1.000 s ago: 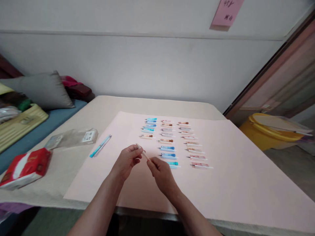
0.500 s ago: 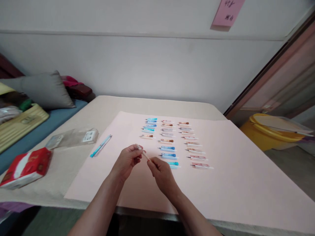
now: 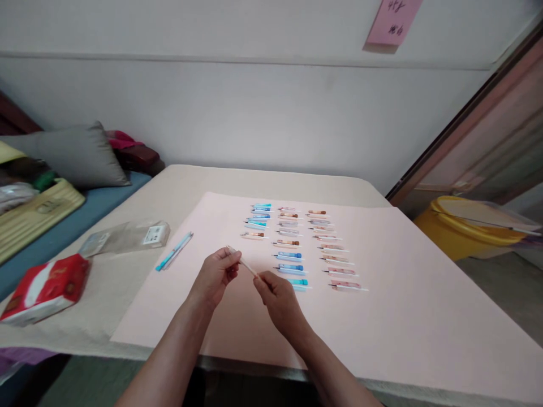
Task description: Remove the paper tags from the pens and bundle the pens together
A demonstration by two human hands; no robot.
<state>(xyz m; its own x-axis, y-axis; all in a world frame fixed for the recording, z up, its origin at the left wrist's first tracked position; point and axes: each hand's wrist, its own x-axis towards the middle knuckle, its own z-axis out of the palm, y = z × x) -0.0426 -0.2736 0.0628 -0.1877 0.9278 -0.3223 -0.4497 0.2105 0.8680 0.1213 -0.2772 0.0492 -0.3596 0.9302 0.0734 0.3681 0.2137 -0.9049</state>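
Note:
Both my hands hover over a pale pink sheet [image 3: 403,294] on the table. My left hand [image 3: 214,277] pinches one end of a thin pale pen part [image 3: 245,264], and my right hand [image 3: 275,297] pinches its other end. The piece slants between them, stretched a little apart. Just beyond my hands lie three columns of several short pen pieces [image 3: 292,243], blue, brown and pink, each beside a thin white refill.
A blue pen [image 3: 173,251] lies at the sheet's left edge beside a clear plastic pouch [image 3: 123,238]. A red tissue pack [image 3: 42,288] sits at the table's left corner. A grey cushion [image 3: 72,155] is at far left, a yellow bin [image 3: 462,226] at right.
My left hand has shifted slightly left, drawing the thin piece out so more of it shows between the hands. The right hand has stayed put.

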